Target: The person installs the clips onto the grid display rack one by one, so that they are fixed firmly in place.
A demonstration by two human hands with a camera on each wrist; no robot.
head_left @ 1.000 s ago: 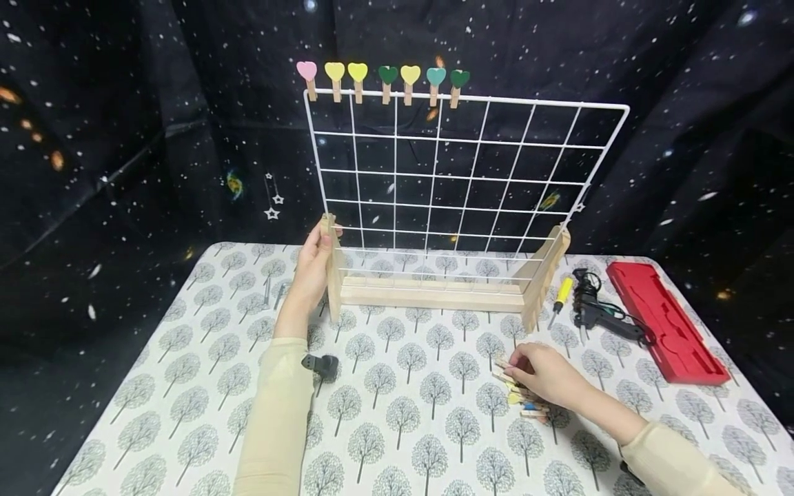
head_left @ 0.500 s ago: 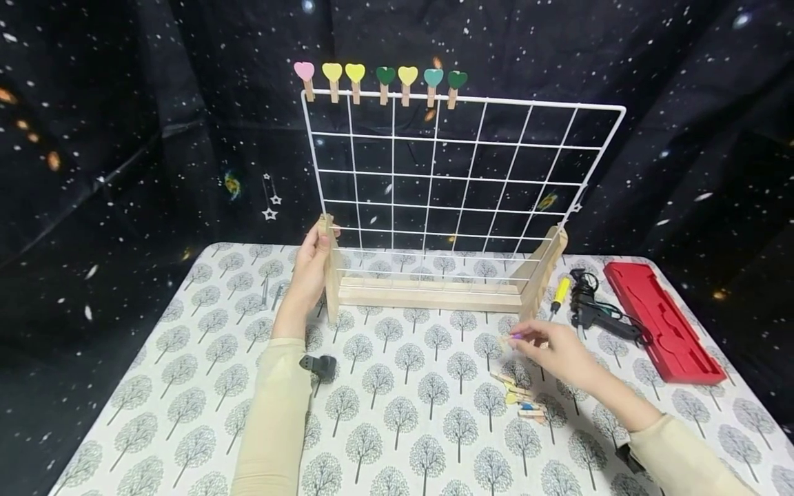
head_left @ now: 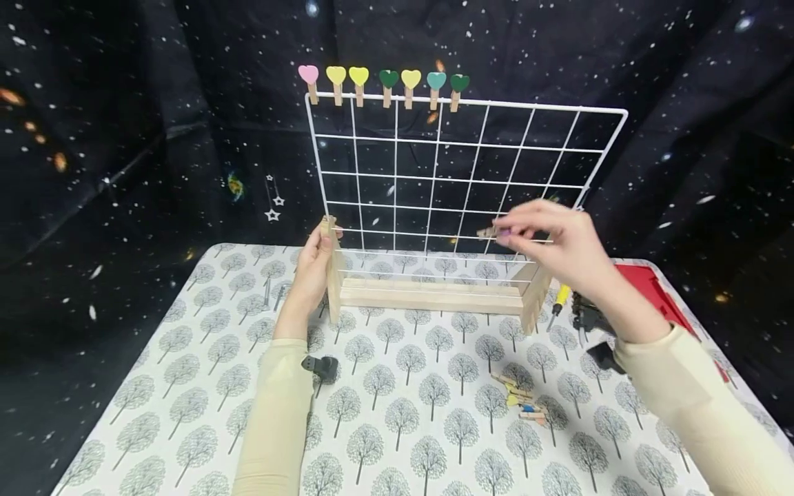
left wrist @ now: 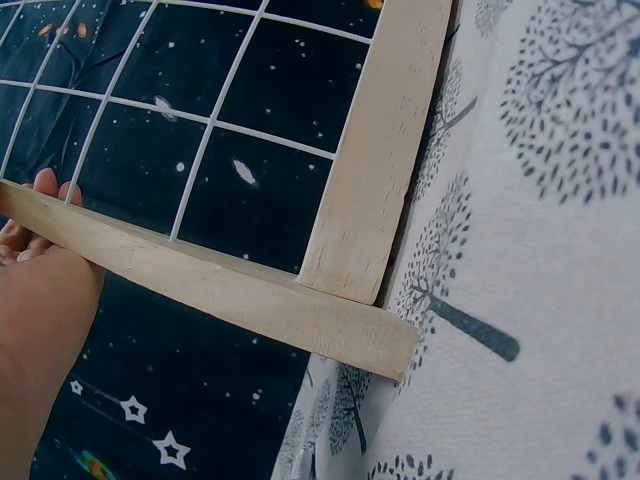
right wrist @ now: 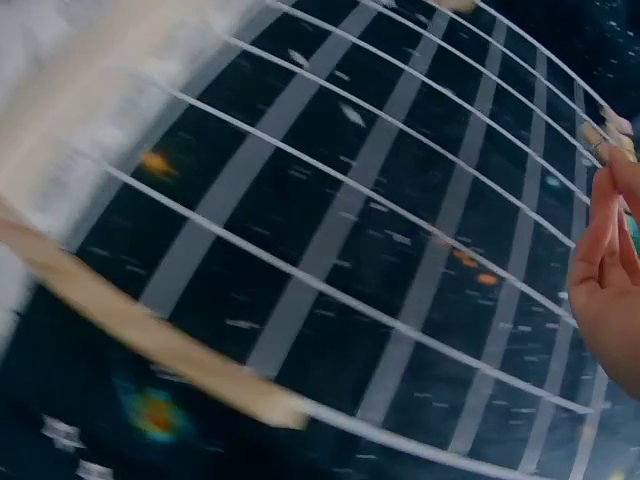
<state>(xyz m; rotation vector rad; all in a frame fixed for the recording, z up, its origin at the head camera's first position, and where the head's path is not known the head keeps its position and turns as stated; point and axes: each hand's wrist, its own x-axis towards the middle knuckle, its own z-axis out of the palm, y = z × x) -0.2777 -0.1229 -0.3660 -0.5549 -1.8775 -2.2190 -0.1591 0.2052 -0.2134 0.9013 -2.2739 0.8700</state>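
My left hand [head_left: 312, 267] grips the left wooden upright [head_left: 333, 275] of a stand holding a white wire grid [head_left: 437, 141]; in the left wrist view its fingers [left wrist: 45, 183] curl round the wooden edge. My right hand [head_left: 567, 244] pinches a small wooden clothespin [head_left: 486, 233] by its purple end, raised in front of the lower right part of the grid. Several clothespins with heart tops line the grid's top bar from the left, among them a pink one [head_left: 309, 77] and a dark green one [head_left: 460, 86]. The right wrist view is blurred.
A small pile of clothespins [head_left: 521, 399] lies on the tree-print tablecloth [head_left: 397, 441]. At the right are a yellow screwdriver [head_left: 561, 300], a black glue gun [head_left: 592, 317] and a red tray [head_left: 642, 279], partly behind my right arm. Hex keys [head_left: 267, 293] lie at the left.
My right hand has lifted a clothespin from the pile and carried it up in front of the grid. My left hand keeps its hold on the upright.
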